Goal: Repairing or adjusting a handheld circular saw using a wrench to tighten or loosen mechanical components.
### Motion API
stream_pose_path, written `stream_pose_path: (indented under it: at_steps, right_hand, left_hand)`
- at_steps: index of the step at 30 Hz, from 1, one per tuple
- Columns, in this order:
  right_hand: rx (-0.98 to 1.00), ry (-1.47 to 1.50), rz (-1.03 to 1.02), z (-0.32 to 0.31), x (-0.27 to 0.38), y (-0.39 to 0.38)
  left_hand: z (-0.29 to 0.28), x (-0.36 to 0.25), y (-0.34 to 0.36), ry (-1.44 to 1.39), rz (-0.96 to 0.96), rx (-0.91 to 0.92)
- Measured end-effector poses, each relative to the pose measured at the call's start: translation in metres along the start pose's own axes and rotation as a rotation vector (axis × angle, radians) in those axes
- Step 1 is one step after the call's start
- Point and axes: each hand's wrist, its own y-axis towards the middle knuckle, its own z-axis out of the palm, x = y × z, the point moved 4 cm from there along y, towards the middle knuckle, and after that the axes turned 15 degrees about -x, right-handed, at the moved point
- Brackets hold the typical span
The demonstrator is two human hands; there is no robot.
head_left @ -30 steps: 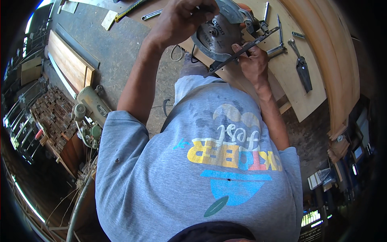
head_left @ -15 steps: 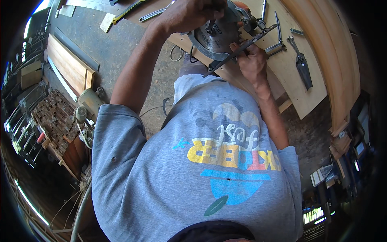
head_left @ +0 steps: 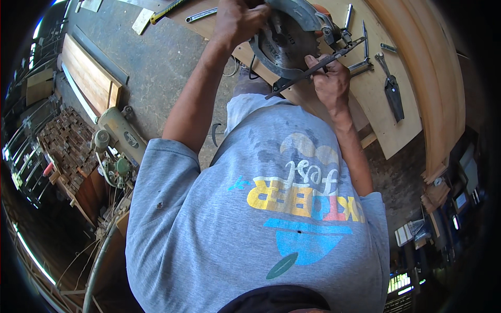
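A circular saw [head_left: 271, 62] stands tilted at the workbench edge, its round toothed blade [head_left: 297, 52] facing me. My right hand [head_left: 333, 83] grips the saw's dark base plate, thumb and fingers closed around its edge near the blade. At the blade's upper left is my left hand [head_left: 237, 23], its fingers curled in beside the guard. What those fingers hold, if anything, is hidden. Right of the saw lie an adjustable wrench [head_left: 382, 62] with a dark pointed handle or sheath and a small metal socket piece [head_left: 388, 47].
On the bench [head_left: 404, 133] are a spanner [head_left: 202, 14] and a yellow-black handled tool [head_left: 166, 11]. A thick curved wooden piece [head_left: 438, 78] runs along the right. Wooden boards [head_left: 91, 73], a machine motor [head_left: 121, 133] and stacked wood offcuts [head_left: 68, 141] stand at left.
My left hand has moved from in front of the blade's centre toward its upper left, uncovering more of the blade. My right hand keeps its grip on the base plate.
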Motion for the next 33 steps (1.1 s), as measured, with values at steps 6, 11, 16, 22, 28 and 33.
stream_pose_path:
  at_steps: [6,11,16,22,28,33]
  right_hand:
    - [0.000,-0.037,0.037,0.000,0.003,0.000]
    - [-0.001,-0.033,0.075,0.001,0.011,-0.001]
    - [0.018,-0.047,0.052,0.000,0.009,-0.001]
    - [0.027,-0.014,0.054,0.002,0.007,-0.001]
    - [0.010,-0.018,0.044,0.002,0.006,-0.002]
    - [0.006,-0.030,0.046,0.000,0.009,-0.001]
  left_hand:
    - [-0.018,0.028,-0.011,-0.362,-0.207,-0.166]
    - [-0.030,0.061,-0.026,-0.574,-0.279,-0.260]
    - [-0.020,0.090,-0.039,-0.777,-0.536,-0.300]
    - [-0.007,0.127,-0.050,-0.889,-0.748,-0.217]
    - [0.000,0.125,-0.071,-0.893,-0.782,-0.200]
    - [-0.005,0.128,-0.088,-0.617,-0.585,-0.236]
